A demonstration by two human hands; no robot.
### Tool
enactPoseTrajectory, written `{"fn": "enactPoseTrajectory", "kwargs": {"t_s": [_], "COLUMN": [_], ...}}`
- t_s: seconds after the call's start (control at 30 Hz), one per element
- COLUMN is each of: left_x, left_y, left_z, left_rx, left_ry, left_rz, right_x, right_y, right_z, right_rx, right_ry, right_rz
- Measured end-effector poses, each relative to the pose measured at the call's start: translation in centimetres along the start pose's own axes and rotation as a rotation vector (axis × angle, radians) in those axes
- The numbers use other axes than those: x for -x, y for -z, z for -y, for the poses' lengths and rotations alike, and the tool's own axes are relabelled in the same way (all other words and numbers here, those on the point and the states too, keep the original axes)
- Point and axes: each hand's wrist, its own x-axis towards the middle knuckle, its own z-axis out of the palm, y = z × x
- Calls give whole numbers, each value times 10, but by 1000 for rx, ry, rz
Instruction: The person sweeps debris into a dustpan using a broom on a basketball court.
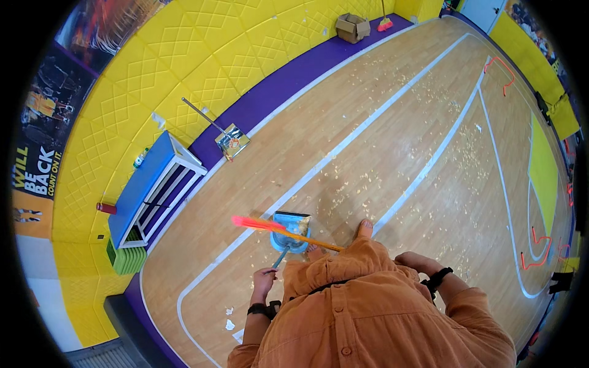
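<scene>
My left hand is closed around the thin handle of a blue long-handled dustpan, which rests on the floor before my feet. Pale yellowish scraps lie inside the pan, mostly at its right side. A broom with pinkish-red bristles and an orange handle crosses over the pan, bristles to the left. Its handle disappears behind my orange clothing, in line with my right hand, curled at my right hip. Cloth hides that stretch of handle and the fingertips. My bare foot shows right of the pan.
Pale scraps litter the wooden court floor. Along the yellow padded wall stand a blue-topped bench, green stacked stools, a metal dustpan, a cardboard box and another broom. Orange hurdles stand at right.
</scene>
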Motion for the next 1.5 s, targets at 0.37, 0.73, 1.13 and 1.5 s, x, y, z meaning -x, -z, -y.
{"fn": "enactPoseTrajectory", "kwargs": {"t_s": [0.37,0.73,1.13,1.5], "left_x": [8,-5,-19,-14], "left_y": [-5,-15,-25,-5], "left_z": [-6,-18,-26,-5], "left_rx": [1,-61,-282,-201], "left_ry": [0,-19,-173,-133], "left_rz": [-33,133,165,87], "right_x": [31,62,57,41], "right_y": [-15,8,-36,-28], "right_z": [-11,-34,-18,-13], "right_rx": [-102,-202,-97,-524], "right_ry": [-355,-738,-68,-329], "right_rz": [-364,-532,-172,-312]}}
